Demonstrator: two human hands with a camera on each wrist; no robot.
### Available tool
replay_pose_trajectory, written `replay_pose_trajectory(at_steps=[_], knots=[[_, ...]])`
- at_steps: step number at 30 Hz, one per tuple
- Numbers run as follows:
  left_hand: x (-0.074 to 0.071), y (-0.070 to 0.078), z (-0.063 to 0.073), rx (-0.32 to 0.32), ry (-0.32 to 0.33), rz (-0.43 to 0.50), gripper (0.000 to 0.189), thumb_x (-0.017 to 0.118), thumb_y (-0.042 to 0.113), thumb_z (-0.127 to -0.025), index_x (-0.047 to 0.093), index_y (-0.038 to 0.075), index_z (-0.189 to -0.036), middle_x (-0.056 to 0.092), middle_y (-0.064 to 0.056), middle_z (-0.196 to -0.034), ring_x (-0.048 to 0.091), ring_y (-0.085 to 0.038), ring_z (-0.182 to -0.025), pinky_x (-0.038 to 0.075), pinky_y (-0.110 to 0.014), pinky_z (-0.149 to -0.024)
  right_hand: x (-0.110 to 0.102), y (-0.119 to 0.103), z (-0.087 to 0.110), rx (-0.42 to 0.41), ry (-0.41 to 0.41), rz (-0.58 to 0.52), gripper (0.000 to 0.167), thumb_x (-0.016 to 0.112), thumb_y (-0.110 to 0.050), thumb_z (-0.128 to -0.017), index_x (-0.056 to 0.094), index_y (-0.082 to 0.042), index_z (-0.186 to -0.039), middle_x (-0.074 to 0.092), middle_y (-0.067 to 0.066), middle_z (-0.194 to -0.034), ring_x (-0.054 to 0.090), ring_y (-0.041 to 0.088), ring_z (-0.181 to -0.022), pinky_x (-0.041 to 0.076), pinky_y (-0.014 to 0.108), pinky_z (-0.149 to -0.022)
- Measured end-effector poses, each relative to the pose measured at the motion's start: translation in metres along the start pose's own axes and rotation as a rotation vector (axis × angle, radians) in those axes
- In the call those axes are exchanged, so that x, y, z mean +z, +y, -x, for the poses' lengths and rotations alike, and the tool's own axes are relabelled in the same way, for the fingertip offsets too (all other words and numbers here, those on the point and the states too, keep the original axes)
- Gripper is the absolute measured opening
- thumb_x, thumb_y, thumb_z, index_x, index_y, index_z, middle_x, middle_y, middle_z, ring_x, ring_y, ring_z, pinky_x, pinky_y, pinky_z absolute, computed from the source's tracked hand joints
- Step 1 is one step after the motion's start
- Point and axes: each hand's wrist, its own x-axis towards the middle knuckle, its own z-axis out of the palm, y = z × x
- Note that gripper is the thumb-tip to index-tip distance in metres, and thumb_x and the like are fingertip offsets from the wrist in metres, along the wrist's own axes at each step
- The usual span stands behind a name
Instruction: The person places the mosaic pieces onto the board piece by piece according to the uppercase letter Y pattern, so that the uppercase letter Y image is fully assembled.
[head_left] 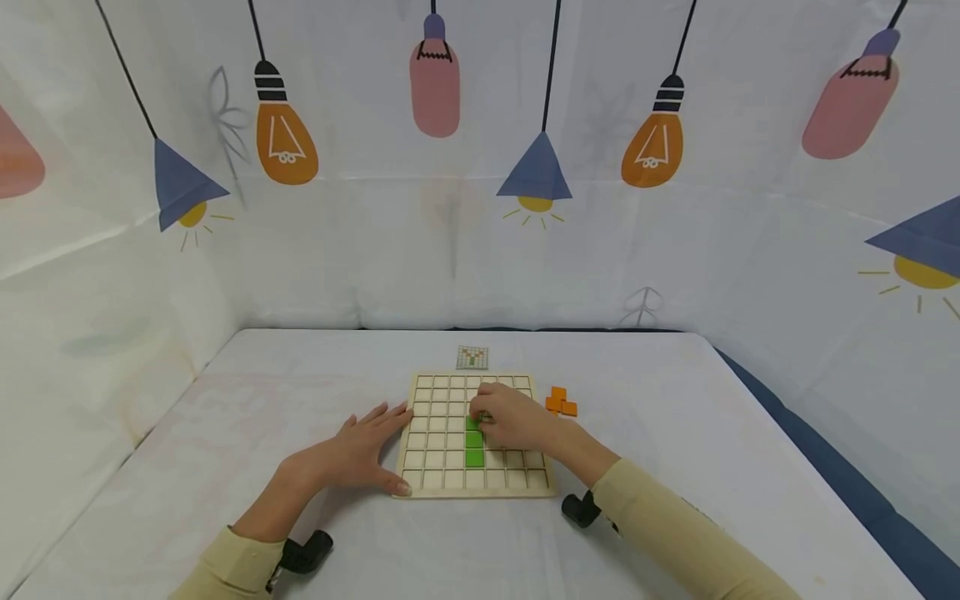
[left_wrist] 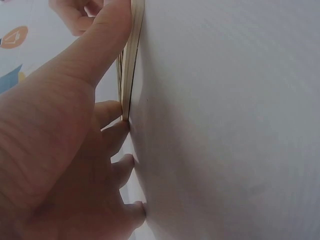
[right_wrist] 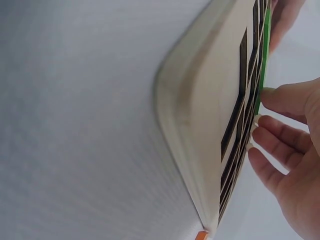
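Observation:
A square wooden grid board (head_left: 435, 492) lies on the table, with green square tiles (head_left: 474, 458) in one column near its middle. My right hand (head_left: 513, 417) is over the board, thumb and fingers curled at the upper end of that column, pinching a green tile that is mostly hidden. In the right wrist view, the thumb (right_wrist: 282, 97) meets the green strip and other fingertips come down close to the grid. My left hand (head_left: 352, 450) lies spread along the board's left side, its thumb at the near left corner. In the left wrist view its fingers (left_wrist: 116, 135) reach along the board's edge (left_wrist: 131, 65).
Several orange tiles (head_left: 559, 402) lie in a small group just right of the board. Behind the board is a small patterned card (head_left: 472, 357) with a coloured grid. A white cloth covers the table (head_left: 300, 375), and a lamp-print curtain (head_left: 375, 250) hangs behind.

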Motion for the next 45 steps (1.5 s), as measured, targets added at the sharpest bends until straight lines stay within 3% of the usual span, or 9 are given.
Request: replay_pose_trajectory(at_steps=[8, 24, 33, 45], knots=[[0.000, -0.001, 0.000, 0.005, 0.004, -0.002, 0.116, 0.082, 0.064, -0.067, 0.029, 0.015, -0.158, 0.022, -0.006, -0.167, 0.012, -0.038, -0.155, 0.008, -0.073, -0.116, -0.003, -0.001, 0.001, -0.002, -0.006, 0.001, 0.012, 0.065, -0.010, -0.094, 0.072, -0.016, -0.102, 0.061, -0.005, -0.100, 0.052, 0.009, -0.088, 0.051, 0.024, -0.079], [0.000, -0.001, 0.000, 0.019, 0.011, -0.011, 0.116, 0.081, 0.064, -0.067, 0.028, 0.014, -0.158, 0.022, -0.006, -0.167, 0.012, -0.038, -0.155, 0.008, -0.073, -0.117, -0.006, 0.015, 0.007, 0.070, 0.004, -0.031, 0.014, 0.063, -0.013, -0.095, 0.071, -0.020, -0.105, 0.061, -0.008, -0.103, 0.054, 0.008, -0.091, 0.052, 0.027, -0.083], [0.000, -0.002, 0.000, 0.018, 0.005, -0.005, 0.116, 0.082, 0.063, -0.067, 0.028, 0.013, -0.158, 0.022, -0.007, -0.167, 0.012, -0.038, -0.155, 0.008, -0.073, -0.116, -0.010, 0.025, 0.014, 0.106, 0.027, -0.090, 0.017, 0.064, -0.008, -0.092, 0.073, -0.014, -0.105, 0.063, -0.005, -0.103, 0.058, 0.010, -0.094, 0.053, 0.030, -0.084], [0.001, -0.002, -0.001, 0.013, 0.003, -0.014, 0.117, 0.081, 0.065, -0.067, 0.028, 0.014, -0.158, 0.022, -0.007, -0.167, 0.012, -0.038, -0.155, 0.009, -0.073, -0.116, -0.012, 0.041, 0.031, 0.130, 0.054, -0.073, 0.015, 0.065, -0.007, -0.091, 0.073, -0.015, -0.101, 0.062, -0.006, -0.099, 0.055, 0.008, -0.087, 0.052, 0.028, -0.080]])
